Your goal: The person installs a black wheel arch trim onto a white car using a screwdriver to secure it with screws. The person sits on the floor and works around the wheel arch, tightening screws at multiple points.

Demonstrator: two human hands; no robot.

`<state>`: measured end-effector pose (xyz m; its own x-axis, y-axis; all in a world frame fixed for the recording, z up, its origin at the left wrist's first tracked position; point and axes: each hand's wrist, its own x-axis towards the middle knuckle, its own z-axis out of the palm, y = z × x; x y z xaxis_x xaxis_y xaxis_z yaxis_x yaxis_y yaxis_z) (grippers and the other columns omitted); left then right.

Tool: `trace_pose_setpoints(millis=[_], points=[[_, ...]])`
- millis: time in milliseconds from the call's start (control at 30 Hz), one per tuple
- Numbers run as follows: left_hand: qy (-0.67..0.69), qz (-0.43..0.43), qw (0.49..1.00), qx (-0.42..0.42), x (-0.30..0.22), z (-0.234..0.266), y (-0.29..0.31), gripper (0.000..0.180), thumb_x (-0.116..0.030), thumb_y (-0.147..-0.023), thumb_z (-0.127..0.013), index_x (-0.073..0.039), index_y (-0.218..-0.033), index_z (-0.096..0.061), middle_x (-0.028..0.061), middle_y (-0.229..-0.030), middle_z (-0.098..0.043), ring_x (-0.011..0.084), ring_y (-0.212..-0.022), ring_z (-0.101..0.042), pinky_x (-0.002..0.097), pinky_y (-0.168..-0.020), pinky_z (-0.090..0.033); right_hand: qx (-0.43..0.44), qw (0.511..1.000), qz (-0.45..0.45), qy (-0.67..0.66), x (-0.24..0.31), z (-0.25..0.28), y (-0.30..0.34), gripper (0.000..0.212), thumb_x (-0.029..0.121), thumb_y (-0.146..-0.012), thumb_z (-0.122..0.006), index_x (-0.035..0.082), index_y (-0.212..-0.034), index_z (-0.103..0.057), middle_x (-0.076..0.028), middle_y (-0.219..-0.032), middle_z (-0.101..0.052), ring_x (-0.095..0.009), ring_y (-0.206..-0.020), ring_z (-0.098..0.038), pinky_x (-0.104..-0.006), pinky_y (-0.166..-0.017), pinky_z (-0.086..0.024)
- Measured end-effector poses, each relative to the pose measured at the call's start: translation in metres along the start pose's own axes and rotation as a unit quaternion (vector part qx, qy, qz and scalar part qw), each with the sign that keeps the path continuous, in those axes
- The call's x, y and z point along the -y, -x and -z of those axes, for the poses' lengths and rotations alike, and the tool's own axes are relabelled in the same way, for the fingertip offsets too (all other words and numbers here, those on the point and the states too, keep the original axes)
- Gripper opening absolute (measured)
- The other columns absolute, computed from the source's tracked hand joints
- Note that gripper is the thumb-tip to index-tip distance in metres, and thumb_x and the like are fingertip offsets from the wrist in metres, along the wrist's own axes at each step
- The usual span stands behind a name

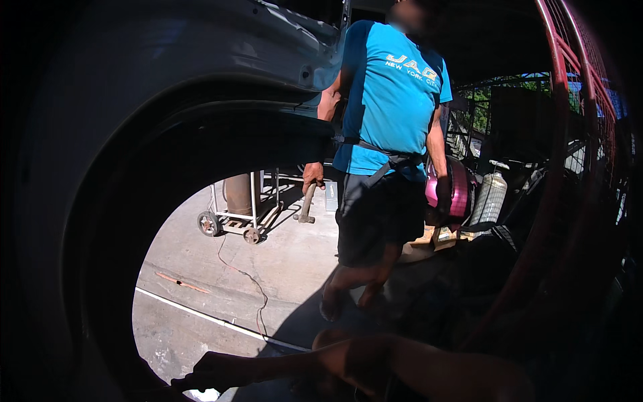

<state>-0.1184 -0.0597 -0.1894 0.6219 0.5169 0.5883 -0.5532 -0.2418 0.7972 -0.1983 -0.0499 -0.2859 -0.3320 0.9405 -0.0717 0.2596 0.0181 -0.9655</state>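
Note:
My right forearm reaches in from the lower right, and my right hand (pixel 218 370) is a dark outline near the lower rim of a wheel arch (pixel 100 201). Deep shadow hides its fingers, so I cannot make out whether it holds anything. My left hand is out of sight. The dark car body panel (pixel 201 53) curves over the left and top of the view. Past it stands a person in a blue T-shirt (pixel 395 94) and dark shorts. A hammer (pixel 306 209) hangs head down from the person's hand nearer the panel.
A wheeled cylinder cart (pixel 234 218) stands on the concrete floor (pixel 181 254) behind the arch. Across the floor run a thin cable (pixel 251 278) and a white line (pixel 201 318). A pink rounded object (pixel 459 191), a pale cylinder (pixel 491 194) and red metal bars (pixel 559 67) are at right.

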Motion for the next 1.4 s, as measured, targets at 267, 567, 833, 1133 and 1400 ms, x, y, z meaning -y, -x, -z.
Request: trace_pose_setpoints(millis=[267, 567, 833, 1133, 1400], points=[[-0.009, -0.002, 0.998, 0.062, -0.004, -0.026, -0.011, 0.039, -0.009, -0.094, -0.058, 0.0, -0.131, -0.047, 0.0152, -0.125, -0.06, 0.0255, -0.12, -0.057, 0.0449, -0.106, -0.042, -0.023, 1.0, -0.009, 0.007, -0.005, 0.001, 0.004, 0.045, 0.044, -0.099, -0.055, 0.002, -0.1, -0.072, -0.004, -0.074, -0.065, -0.011, -0.06, -0.056, -0.0282, -0.054, -0.045], [-0.005, -0.001, 0.997, 0.071, -0.01, -0.03, -0.018, 0.036, -0.009, -0.095, -0.056, -0.001, -0.129, -0.048, 0.0146, -0.124, -0.06, 0.026, -0.121, -0.056, 0.0466, -0.107, -0.04, -0.028, 0.999, -0.012, 0.014, 0.0, 0.003, 0.007, 0.046, 0.045, -0.098, -0.057, 0.002, -0.1, -0.072, -0.005, -0.075, -0.066, -0.012, -0.062, -0.057, -0.029, -0.055, -0.046], [0.005, 0.011, 0.998, 0.069, -0.006, -0.029, -0.012, 0.033, -0.01, -0.096, -0.054, -0.002, -0.127, -0.049, 0.014, -0.124, -0.06, 0.0265, -0.122, -0.055, 0.048, -0.109, -0.038, -0.035, 0.999, -0.024, 0.031, -0.006, 0.001, 0.008, 0.047, 0.047, -0.097, -0.058, 0.002, -0.101, -0.073, -0.005, -0.076, -0.067, -0.013, -0.064, -0.059, -0.0296, -0.057, -0.047], [0.017, 0.018, 0.998, 0.056, 0.0, -0.022, -0.009, 0.03, -0.01, -0.096, -0.052, -0.003, -0.126, -0.05, 0.0134, -0.123, -0.059, 0.027, -0.124, -0.054, 0.0496, -0.111, -0.035, -0.016, 0.998, -0.017, 0.052, -0.006, -0.007, 0.002, 0.048, 0.048, -0.095, -0.06, 0.002, -0.101, -0.073, -0.006, -0.077, -0.067, -0.014, -0.066, -0.06, -0.0304, -0.058, -0.048], [0.023, 0.018, 0.999, 0.036, 0.001, -0.013, -0.009, 0.028, -0.011, -0.097, -0.051, -0.003, -0.124, -0.051, 0.0128, -0.123, -0.059, 0.0274, -0.125, -0.053, 0.051, -0.112, -0.033, 0.008, 0.997, 0.001, 0.077, 0.009, -0.014, -0.005, 0.049, 0.049, -0.094, -0.061, 0.002, -0.101, -0.074, -0.007, -0.077, -0.068, -0.014, -0.068, -0.061, -0.031, -0.059, -0.049]])
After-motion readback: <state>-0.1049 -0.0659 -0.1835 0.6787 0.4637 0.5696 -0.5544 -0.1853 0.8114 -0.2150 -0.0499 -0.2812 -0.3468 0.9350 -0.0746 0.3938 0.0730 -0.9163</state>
